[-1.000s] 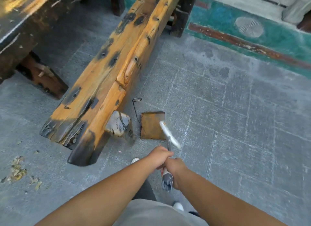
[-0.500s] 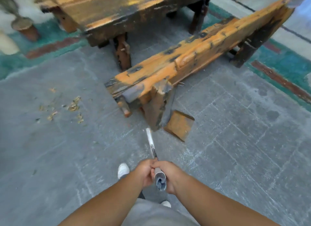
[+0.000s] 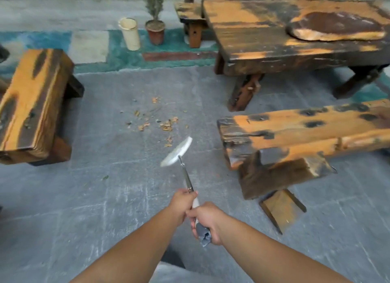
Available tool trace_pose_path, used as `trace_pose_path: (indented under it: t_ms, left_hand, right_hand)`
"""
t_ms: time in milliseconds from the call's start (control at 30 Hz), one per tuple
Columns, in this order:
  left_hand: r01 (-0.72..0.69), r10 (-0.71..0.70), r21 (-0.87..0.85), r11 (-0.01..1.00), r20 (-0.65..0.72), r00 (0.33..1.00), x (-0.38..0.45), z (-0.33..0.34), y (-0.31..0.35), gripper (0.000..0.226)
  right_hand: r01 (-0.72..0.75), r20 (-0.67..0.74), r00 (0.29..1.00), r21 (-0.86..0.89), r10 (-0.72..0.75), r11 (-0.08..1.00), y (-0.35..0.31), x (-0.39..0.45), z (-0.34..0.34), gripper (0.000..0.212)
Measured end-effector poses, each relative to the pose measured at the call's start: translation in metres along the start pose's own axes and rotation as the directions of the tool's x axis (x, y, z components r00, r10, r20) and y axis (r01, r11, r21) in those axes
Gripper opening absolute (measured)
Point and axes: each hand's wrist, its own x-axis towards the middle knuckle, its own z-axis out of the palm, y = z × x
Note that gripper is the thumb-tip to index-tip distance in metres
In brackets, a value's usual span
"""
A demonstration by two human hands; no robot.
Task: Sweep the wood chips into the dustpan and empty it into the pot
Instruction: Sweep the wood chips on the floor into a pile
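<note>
Both my hands hold a long-handled broom. My left hand (image 3: 182,200) grips the handle higher up and my right hand (image 3: 207,220) grips its grey end. The white broom head (image 3: 176,151) hangs blurred just above the floor. Wood chips (image 3: 157,121) lie scattered on the grey paving just beyond the broom head. A rusty orange dustpan (image 3: 281,208) lies on the floor to my right, beside the leg of the near bench. A terracotta pot (image 3: 155,32) with a small plant stands at the back by the green strip.
A wooden bench (image 3: 304,133) stands at the right and another bench (image 3: 31,101) at the left. A heavy wooden table (image 3: 263,34) stands at the back right. A cream bucket (image 3: 129,34) stands next to the terracotta pot.
My view has swung left, from the bench and dustpan to the open floor. The chips now lie ahead of the broom head and the dustpan sits at my right. Both hands keep their grip.
</note>
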Motion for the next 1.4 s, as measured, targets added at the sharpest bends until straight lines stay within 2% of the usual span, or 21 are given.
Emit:
trace_pose_path:
  t_ms: [100,233,367,467,533,667,733,833,933,1100,1200,1300,1400]
  left_hand:
    - [0.165,-0.133,-0.294,0.942,0.125,0.983,0.017,-0.052,0.041,0.017]
    - [0.281,-0.203,-0.471,0.836,0.211,0.956,0.045,-0.1,0.088,0.02]
    - [0.261,-0.212,-0.479,0.838,0.154,0.965,0.083,-0.14,0.134,0.019]
    - [0.239,-0.214,-0.488,0.839,0.108,0.971,0.121,-0.165,0.173,0.023]
    - [0.223,-0.2,-0.457,0.861,0.099,0.975,0.143,-0.178,0.201,0.027]
    - [0.149,-0.159,-0.384,0.911,0.005,0.987,0.212,-0.206,0.276,0.032]
    - [0.124,-0.156,-0.377,0.918,-0.056,0.986,0.242,-0.221,0.315,0.033]
    - [0.138,-0.179,-0.364,0.921,-0.081,0.98,0.281,-0.24,0.365,0.034]
    - [0.141,-0.182,-0.391,0.91,-0.071,0.981,0.33,-0.263,0.415,0.034]
    - [0.132,-0.176,-0.354,0.926,-0.095,0.98,0.442,-0.299,0.479,0.033]
    - [0.13,-0.174,-0.352,0.927,-0.097,0.98,0.539,-0.329,0.505,0.023]
    - [0.124,-0.145,-0.315,0.941,-0.042,0.989,0.635,-0.354,0.522,0.012]
    - [0.085,-0.099,-0.197,0.977,-0.063,0.993,0.729,-0.378,0.53,0.021]
  right_hand:
    - [0.022,0.001,1.0,0.05,-0.022,0.999,-0.046,0.015,0.043,0.004]
    - [0.033,0.033,0.999,0.091,-0.036,0.995,-0.099,0.034,0.088,0.007]
    - [0.059,0.053,0.997,0.09,-0.064,0.994,-0.156,0.049,0.121,0.006]
    - [0.067,0.092,0.993,0.096,-0.076,0.993,-0.207,0.072,0.137,0.017]
    - [0.066,0.113,0.99,0.122,-0.08,0.99,-0.241,0.084,0.143,0.016]
    - [-0.082,0.273,0.962,0.214,0.021,0.973,-0.335,0.133,0.152,0.002]
    - [-0.16,0.328,0.94,0.184,0.092,0.97,-0.382,0.159,0.16,0.013]
    - [-0.121,0.292,0.953,0.123,0.081,0.985,-0.443,0.185,0.175,0.011]
    - [0.062,0.239,0.968,0.079,-0.079,0.995,-0.501,0.22,0.189,0.024]
    - [0.188,0.114,0.973,0.129,-0.203,0.974,-0.592,0.305,0.216,0.039]
    - [0.245,0.052,0.965,0.191,-0.259,0.951,-0.637,0.382,0.24,0.043]
    - [0.268,-0.029,0.963,0.25,-0.269,0.93,-0.672,0.478,0.261,0.047]
    - [0.301,-0.076,0.954,0.254,-0.291,0.919,-0.698,0.571,0.29,0.058]
